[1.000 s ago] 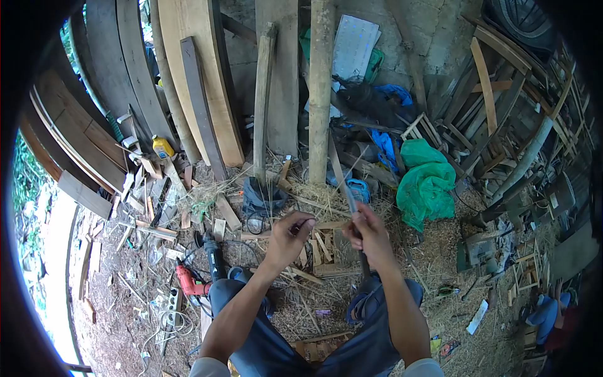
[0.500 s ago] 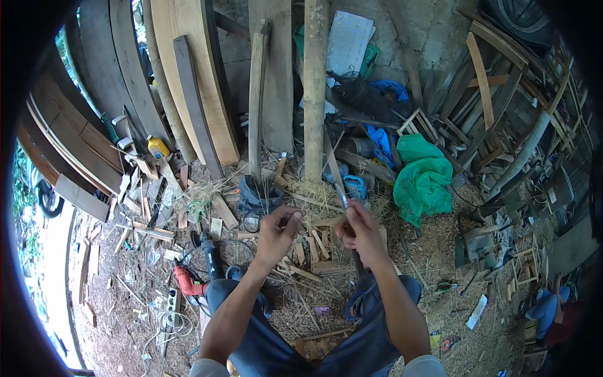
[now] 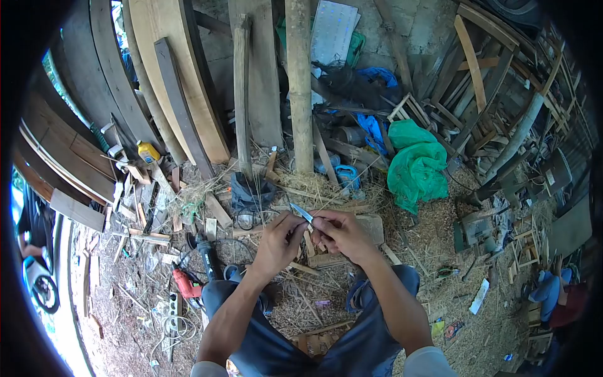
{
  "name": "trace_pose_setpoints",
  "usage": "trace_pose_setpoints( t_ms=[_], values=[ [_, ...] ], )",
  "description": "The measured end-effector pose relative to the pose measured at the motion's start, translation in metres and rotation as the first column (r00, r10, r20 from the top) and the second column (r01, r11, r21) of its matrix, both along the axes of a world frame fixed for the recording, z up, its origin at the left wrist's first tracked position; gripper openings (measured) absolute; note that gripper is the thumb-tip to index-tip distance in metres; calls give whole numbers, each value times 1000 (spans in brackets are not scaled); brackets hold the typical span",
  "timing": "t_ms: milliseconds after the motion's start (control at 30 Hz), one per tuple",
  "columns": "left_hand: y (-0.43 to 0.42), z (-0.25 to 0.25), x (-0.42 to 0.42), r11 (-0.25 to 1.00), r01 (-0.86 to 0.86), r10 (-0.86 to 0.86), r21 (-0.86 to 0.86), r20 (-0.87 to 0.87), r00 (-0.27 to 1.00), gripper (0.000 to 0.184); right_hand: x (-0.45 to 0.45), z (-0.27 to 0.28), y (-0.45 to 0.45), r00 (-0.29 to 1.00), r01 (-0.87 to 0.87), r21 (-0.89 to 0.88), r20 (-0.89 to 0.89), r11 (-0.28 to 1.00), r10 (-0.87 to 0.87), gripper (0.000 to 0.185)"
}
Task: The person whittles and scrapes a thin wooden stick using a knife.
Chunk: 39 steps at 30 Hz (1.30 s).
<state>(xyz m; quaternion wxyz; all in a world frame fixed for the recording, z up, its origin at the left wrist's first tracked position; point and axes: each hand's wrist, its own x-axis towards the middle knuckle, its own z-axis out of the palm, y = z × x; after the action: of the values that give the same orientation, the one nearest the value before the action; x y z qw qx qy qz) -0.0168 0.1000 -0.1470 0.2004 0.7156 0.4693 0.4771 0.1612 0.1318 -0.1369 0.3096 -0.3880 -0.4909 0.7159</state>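
Observation:
A knife point(image 3: 301, 212) with a short shiny blade is in my right hand point(image 3: 339, 234), its fingers closed round the handle and the blade tilted up to the left. My left hand point(image 3: 280, 239) is closed in a pinch close beside the blade. What its fingertips hold, if anything, is too small to make out. Both hands are nearly touching above the straw and wood pieces on the ground, between my knees and the bamboo post point(image 3: 300, 94).
A red drill point(image 3: 186, 283) and a dark grinder point(image 3: 207, 256) lie at the left by a power strip point(image 3: 174, 312). Green plastic point(image 3: 414, 164) is at the right. Boards point(image 3: 182, 69) lean behind. Another person point(image 3: 553, 295) is at the lower right edge; a motorbike passes far left.
My hands have come together, and the blade has swung from pointing up and away to pointing left near my left fingers. The view has shifted, and a motorbike shows at far left.

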Motion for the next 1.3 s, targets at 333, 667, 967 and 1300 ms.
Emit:
trace_pose_setpoints(
  t_ms=[333,667,967,1300],
  values=[
    [0,-6,8,995,-94,98,33,-145,985,8,-3,-8,2,995,84,63,47,994,-87,24],
    [-2,-7,4,997,-79,78,5,-176,981,8,7,-15,7,985,165,25,-48,986,-163,21],
    [0,-11,8,991,-50,74,124,-195,978,10,-1,-9,-3,990,109,-67,-82,992,-115,24],
    [1,-4,9,981,-19,96,191,-407,908,14,1,-4,-2,982,182,-73,-35,981,-184,18]
  ],
)
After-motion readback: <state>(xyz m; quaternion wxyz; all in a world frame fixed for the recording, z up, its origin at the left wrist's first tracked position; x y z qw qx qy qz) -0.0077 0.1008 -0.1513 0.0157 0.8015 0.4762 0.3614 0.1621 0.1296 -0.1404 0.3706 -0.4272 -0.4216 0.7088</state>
